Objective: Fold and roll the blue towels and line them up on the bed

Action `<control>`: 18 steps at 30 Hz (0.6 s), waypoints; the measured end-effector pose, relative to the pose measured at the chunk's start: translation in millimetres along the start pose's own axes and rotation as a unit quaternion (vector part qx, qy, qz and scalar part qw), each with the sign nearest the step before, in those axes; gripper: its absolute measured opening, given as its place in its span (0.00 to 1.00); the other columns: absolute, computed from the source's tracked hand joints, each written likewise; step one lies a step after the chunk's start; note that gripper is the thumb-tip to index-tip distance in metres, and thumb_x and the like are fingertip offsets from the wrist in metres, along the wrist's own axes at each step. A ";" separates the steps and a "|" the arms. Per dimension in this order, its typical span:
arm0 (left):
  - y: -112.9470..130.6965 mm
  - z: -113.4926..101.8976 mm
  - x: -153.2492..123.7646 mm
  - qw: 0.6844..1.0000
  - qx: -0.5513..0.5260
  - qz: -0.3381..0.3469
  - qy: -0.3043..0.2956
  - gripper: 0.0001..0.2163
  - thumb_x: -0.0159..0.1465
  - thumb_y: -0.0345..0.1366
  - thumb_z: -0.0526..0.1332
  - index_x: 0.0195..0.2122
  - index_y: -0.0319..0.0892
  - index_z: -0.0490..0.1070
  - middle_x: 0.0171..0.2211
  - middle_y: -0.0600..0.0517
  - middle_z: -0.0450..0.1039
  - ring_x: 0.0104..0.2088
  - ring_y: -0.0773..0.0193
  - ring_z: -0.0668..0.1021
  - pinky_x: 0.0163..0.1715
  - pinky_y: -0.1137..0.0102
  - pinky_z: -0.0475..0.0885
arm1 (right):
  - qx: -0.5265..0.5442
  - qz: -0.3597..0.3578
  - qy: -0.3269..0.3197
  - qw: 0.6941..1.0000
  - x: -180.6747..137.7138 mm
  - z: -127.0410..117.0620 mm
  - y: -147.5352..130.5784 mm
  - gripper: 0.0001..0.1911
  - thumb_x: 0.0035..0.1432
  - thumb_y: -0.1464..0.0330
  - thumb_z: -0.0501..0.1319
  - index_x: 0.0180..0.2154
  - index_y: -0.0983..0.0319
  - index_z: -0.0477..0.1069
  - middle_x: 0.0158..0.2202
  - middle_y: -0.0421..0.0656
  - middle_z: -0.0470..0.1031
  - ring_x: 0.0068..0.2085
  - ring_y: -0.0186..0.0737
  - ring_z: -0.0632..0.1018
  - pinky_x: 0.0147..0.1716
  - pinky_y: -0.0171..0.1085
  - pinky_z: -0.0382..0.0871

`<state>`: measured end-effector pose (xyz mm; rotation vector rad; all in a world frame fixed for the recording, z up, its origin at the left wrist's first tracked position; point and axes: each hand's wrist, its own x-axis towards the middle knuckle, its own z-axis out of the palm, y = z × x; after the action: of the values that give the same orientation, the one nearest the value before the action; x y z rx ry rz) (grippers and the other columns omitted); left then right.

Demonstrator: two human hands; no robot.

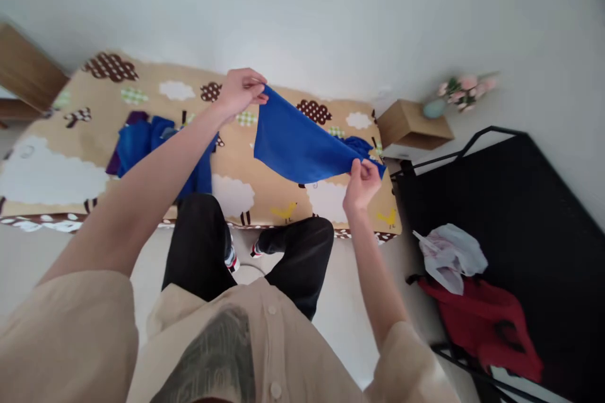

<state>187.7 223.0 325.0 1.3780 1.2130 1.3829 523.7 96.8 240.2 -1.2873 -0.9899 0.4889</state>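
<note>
- The left hand was raised above the bed, with its fingers closed in a pinch on the upper corner of the blue cloth.
- The right hand was lower and nearer the person, with its fingers closed on the opposite lower corner of the same cloth.
- The blue cloth was held off the bed between the two hands. It sloped down from the left hand to the right hand and was stretched nearly flat, with a bunched end just beyond the right hand.
- The bed carried a tan cover printed with white and brown clouds, sheep and small yellow birds.
- A pile of blue clothes lay on the bed to the left, partly hidden behind the left forearm. A dark purple piece showed at its left edge.
- The person wore a beige short-sleeved shirt and black trousers, and stood at the near edge of the bed.
- A cardboard box stood beside the right end of the bed, with a vase of pink flowers just behind it.
- A black rack stood to the right. A white plastic bag and a red garment lay at its near edge, the bag touching the top of the garment.
</note>
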 end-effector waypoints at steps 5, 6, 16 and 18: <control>87.6 -47.6 -41.8 0.996 0.020 0.075 0.032 0.05 0.68 0.22 0.65 0.43 0.35 0.75 0.34 0.49 0.80 0.33 0.67 0.82 0.48 0.58 0.82 | 0.071 -0.117 -0.064 0.989 47.8 0.0 -78.4 0.28 0.57 0.48 0.73 0.48 0.59 0.69 0.35 0.41 0.77 0.39 0.39 0.82 0.42 0.40 0.79; 100.3 -53.2 -49.9 0.995 0.022 0.089 0.037 0.05 0.68 0.22 0.65 0.44 0.34 0.75 0.35 0.49 0.80 0.34 0.67 0.82 0.49 0.58 0.82 | 0.077 -0.126 -0.083 0.986 51.7 -1.2 -91.5 0.28 0.56 0.49 0.73 0.48 0.60 0.71 0.36 0.42 0.78 0.41 0.40 0.82 0.44 0.40 0.79; 154.6 -82.9 -121.7 0.997 0.000 0.070 0.044 0.08 0.71 0.18 0.61 0.50 0.23 0.73 0.32 0.49 0.76 0.33 0.69 0.81 0.61 0.44 0.73 | 0.081 -0.002 -0.218 0.972 24.4 -36.2 -157.2 0.23 0.49 0.59 0.80 0.45 0.61 0.82 0.32 0.40 0.78 0.37 0.37 0.81 0.37 0.37 0.79; 157.6 -85.3 -132.4 0.999 -0.015 0.038 0.035 0.08 0.70 0.17 0.61 0.50 0.22 0.73 0.31 0.49 0.75 0.33 0.70 0.82 0.63 0.44 0.71 | 0.083 0.046 -0.239 0.966 13.3 -44.2 -163.5 0.22 0.49 0.61 0.80 0.44 0.62 0.82 0.31 0.40 0.78 0.34 0.35 0.80 0.35 0.36 0.79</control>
<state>124.0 55.1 456.8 1.3775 1.1912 1.5066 532.4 40.1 400.1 -1.0868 -1.2594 0.9655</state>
